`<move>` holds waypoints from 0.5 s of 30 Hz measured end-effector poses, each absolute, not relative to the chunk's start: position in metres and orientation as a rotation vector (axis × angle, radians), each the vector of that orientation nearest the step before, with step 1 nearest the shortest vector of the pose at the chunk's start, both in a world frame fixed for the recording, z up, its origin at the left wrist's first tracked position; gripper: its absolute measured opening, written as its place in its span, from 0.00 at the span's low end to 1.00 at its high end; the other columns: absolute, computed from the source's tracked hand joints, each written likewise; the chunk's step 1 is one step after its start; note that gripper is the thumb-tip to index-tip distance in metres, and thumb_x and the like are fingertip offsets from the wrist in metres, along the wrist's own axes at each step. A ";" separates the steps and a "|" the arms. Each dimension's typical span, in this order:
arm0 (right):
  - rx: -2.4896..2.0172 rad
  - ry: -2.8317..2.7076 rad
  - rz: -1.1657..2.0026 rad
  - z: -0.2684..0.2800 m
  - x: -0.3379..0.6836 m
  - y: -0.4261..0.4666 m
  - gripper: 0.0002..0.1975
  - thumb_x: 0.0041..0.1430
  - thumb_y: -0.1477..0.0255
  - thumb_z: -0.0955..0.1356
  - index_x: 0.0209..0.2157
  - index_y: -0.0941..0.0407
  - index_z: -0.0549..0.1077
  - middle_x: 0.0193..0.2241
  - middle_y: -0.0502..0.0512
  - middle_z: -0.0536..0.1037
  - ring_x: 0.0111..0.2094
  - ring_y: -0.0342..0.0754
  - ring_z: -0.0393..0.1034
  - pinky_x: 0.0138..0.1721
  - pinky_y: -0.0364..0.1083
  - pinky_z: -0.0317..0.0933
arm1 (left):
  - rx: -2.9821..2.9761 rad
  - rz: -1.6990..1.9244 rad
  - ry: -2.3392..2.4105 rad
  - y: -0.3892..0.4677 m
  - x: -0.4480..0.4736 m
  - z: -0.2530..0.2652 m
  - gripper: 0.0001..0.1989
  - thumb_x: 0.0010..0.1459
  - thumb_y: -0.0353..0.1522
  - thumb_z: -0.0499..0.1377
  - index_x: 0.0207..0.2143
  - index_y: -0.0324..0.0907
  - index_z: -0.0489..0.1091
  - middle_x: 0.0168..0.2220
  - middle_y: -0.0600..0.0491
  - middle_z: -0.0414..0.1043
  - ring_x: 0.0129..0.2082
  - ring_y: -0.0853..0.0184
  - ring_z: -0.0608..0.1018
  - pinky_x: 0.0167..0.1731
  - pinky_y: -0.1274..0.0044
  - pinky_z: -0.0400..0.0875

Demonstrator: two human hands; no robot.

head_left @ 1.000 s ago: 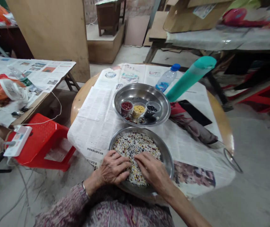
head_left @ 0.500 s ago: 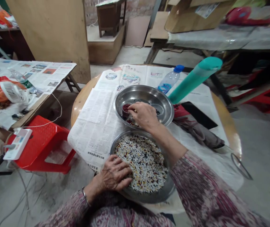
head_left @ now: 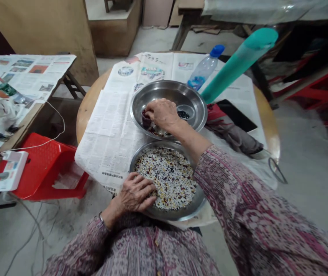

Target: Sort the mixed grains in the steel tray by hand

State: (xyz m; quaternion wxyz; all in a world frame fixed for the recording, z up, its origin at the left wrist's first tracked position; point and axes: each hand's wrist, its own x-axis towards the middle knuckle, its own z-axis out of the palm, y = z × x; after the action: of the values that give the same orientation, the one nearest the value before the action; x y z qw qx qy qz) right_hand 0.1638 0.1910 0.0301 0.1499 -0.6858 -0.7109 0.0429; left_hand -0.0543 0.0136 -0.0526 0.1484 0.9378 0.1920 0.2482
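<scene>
My left hand point(head_left: 137, 191) lies flat over the near-left rim of a metal basin point(head_left: 200, 199), fingers stretched out and touching the mixed grains point(head_left: 166, 178), which are white, black, yellow and red. Behind it stands a second metal basin point(head_left: 194, 90). Over that one hangs my right hand point(head_left: 162, 113), fingertips pinched together at a small cup of dark red beans point(head_left: 146, 120); whatever they hold is hidden. A clear round container point(head_left: 187, 112) with black beans sits right of this hand. Loose dark and pale grains point(head_left: 158, 131) lie on the basin floor below it.
Newspaper point(head_left: 103, 130) covers the round table point(head_left: 85, 109). Beyond the basins stand a blue-capped bottle point(head_left: 205, 67) and a tall green cylinder point(head_left: 238, 65). A dark phone-like slab point(head_left: 235, 115) and a folded umbrella point(head_left: 233, 134) lie right. A red stool point(head_left: 49, 168) carries a power strip point(head_left: 13, 170).
The view has tipped downward, so everything sits higher in it. My right hand has shifted slightly left, its fingertips now at the red bean cup. My left hand stays on the near basin.
</scene>
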 end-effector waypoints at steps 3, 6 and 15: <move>-1.945 -1.957 0.168 0.033 0.165 0.193 0.11 0.61 0.73 0.66 0.40 0.54 0.81 0.39 0.57 0.81 0.42 0.52 0.71 0.43 0.51 0.62 | 2.707 0.709 0.555 0.014 -0.054 -0.053 0.16 0.69 0.40 0.49 0.45 0.42 0.71 0.42 0.50 0.79 0.38 0.64 0.75 0.45 0.66 0.62; -1.854 -1.882 0.229 0.043 0.170 0.178 0.10 0.61 0.73 0.66 0.38 0.55 0.81 0.36 0.56 0.82 0.39 0.49 0.72 0.44 0.50 0.63 | 2.708 0.703 0.568 0.014 -0.054 -0.053 0.13 0.69 0.39 0.50 0.44 0.43 0.71 0.41 0.50 0.78 0.37 0.64 0.75 0.45 0.66 0.62; -1.540 -2.442 0.781 0.008 0.157 -0.008 0.07 0.61 0.77 0.67 0.34 0.56 0.78 0.32 0.53 0.79 0.34 0.45 0.71 0.36 0.44 0.60 | 2.695 0.770 0.625 0.014 -0.053 -0.050 0.11 0.66 0.32 0.48 0.35 0.41 0.69 0.32 0.50 0.72 0.34 0.63 0.71 0.43 0.67 0.64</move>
State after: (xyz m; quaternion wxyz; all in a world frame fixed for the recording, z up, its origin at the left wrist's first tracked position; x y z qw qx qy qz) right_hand 0.1573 -0.0081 0.0084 0.0753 -0.5134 -0.8143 0.2603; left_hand -0.0530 0.0136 -0.0499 0.1344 0.9299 0.2157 0.2658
